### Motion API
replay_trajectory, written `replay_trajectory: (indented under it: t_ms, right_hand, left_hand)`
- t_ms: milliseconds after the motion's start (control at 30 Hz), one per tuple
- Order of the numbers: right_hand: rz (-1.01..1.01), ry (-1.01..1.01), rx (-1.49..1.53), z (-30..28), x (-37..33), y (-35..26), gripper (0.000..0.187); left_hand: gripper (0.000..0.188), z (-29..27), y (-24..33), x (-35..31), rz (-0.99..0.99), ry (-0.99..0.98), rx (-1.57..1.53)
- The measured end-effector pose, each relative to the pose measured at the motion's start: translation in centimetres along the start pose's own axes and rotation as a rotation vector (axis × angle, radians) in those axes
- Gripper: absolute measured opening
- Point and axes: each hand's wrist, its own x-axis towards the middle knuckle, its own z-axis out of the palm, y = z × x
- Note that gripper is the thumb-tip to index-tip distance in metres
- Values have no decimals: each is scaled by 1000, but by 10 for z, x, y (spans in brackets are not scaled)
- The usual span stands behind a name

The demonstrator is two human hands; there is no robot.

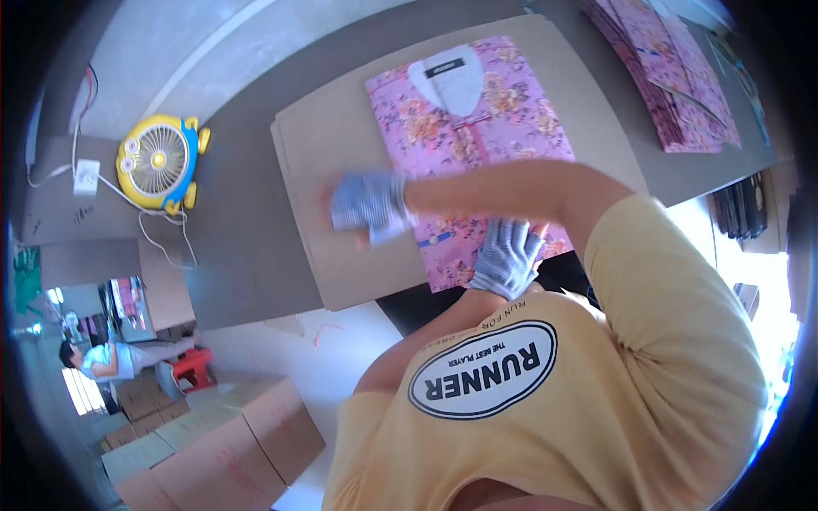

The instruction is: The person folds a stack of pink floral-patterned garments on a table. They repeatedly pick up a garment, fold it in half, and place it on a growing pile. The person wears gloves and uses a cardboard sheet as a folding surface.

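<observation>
A folded pink floral garment (515, 111) lies with its white inner neckline and dark label at the far end. Beneath it is a stack of brown cardboard sheets (315, 255). My arms cross over it. In a striped glove with bare fingertips, my left hand (509, 255) rests flat on the garment's near end, fingers stretched out. My right hand (369, 206), gloved the same way, reaches across to the garment's left side, over the bare cardboard. Motion smears its fingers. Close to it, a small blue strip (434, 240) shows on the garment.
More folded floral garments (660, 77) are stacked at the far right of the grey table (234, 255). A yellow and blue fan (159, 162) with a white cable stands left. Cardboard boxes (230, 451) fill the lower left. Farther off, a person (119, 358) sits near a red stool (194, 368).
</observation>
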Motion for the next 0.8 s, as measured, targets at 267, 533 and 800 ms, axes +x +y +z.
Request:
replay_trajectory:
  t_ms: [267,533,800]
  right_hand:
    - [278,93,271,-68,-97,-135,46]
    - [1475,683,93,-153,-261,-243,20]
    - [1281,1178,1474,-70,-249,-242,34]
  left_hand:
    - [55,15,4,-14,-37,91,-72]
    - [50,-120,-21,58,-15,-331,-277]
    - [70,-48,-124,117,-353,104,529]
